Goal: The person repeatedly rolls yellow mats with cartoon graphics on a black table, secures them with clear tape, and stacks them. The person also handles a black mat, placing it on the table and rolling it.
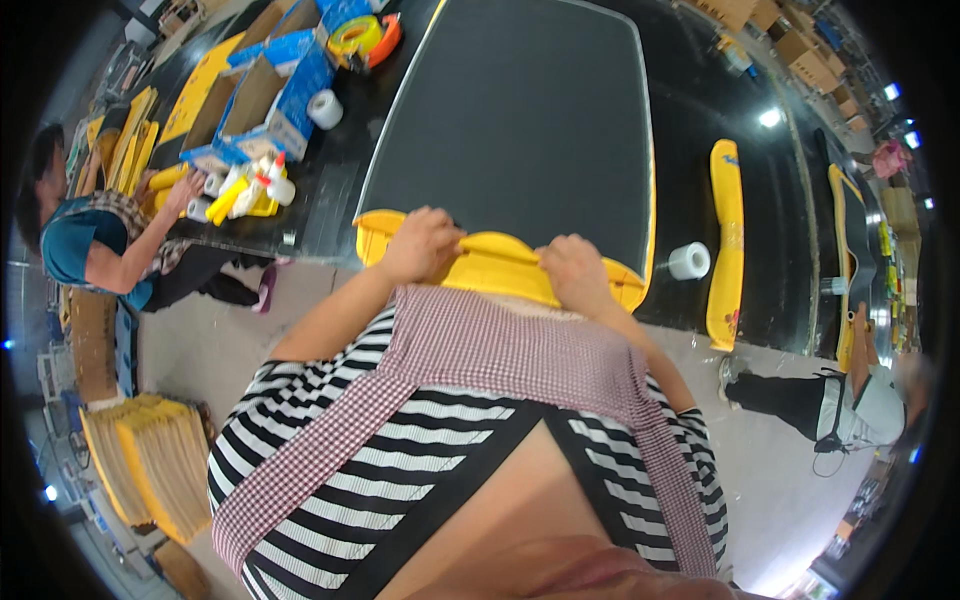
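Observation:
In front of me a large black panel (pixel 520 120) with a pale rim lies flat on the dark worktable. Along its near edge runs a yellow curved end piece (pixel 500 272), close against my checked apron. My left hand (pixel 422 246) is closed over the left part of this piece, knuckles up and fingertips curled at its upper edge. My right hand (pixel 578 270) grips it right of the middle in the same way. A raised, rounded part of the yellow piece shows between the hands. What lies under my fingers is hidden.
Right of the panel are a white roll (pixel 689 261) and a long yellow piece (pixel 727 245). To the left stand blue boxes (pixel 265 95), a tape dispenser (pixel 362 40), another white roll (pixel 324 109) and bottles (pixel 262 188). People work at left and far right.

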`<state>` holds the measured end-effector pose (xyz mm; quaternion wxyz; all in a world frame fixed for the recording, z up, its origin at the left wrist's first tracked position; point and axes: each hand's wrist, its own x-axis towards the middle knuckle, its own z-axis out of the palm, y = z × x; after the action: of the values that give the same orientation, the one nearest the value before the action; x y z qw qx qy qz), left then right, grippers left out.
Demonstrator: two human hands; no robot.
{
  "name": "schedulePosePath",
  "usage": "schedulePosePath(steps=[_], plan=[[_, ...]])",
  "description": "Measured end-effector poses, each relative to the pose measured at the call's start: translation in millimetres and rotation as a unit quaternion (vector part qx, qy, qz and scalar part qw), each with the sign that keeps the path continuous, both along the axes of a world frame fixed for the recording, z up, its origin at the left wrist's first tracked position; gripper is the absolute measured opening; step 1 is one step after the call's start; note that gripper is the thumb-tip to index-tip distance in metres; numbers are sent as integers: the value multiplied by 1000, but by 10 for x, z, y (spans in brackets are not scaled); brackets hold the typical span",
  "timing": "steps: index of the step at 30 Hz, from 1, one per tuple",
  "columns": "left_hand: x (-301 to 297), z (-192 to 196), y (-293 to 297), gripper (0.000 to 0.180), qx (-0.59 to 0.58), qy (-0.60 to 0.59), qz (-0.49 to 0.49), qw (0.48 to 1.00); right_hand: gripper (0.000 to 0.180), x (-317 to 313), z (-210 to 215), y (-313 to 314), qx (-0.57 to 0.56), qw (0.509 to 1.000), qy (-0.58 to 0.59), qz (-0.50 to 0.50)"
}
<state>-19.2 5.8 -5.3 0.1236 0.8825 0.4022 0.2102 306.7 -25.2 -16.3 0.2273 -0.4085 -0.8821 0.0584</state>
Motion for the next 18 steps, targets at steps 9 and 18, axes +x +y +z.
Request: schedulePosePath(steps=[9,18], plan=[[94,174,-23,21,-94,9,41,995,21,-79,158,-50,-118,990,38,-68],[197,126,182,17,-199,21,89,976,16,-171,314,136,-295,938,48,-176]])
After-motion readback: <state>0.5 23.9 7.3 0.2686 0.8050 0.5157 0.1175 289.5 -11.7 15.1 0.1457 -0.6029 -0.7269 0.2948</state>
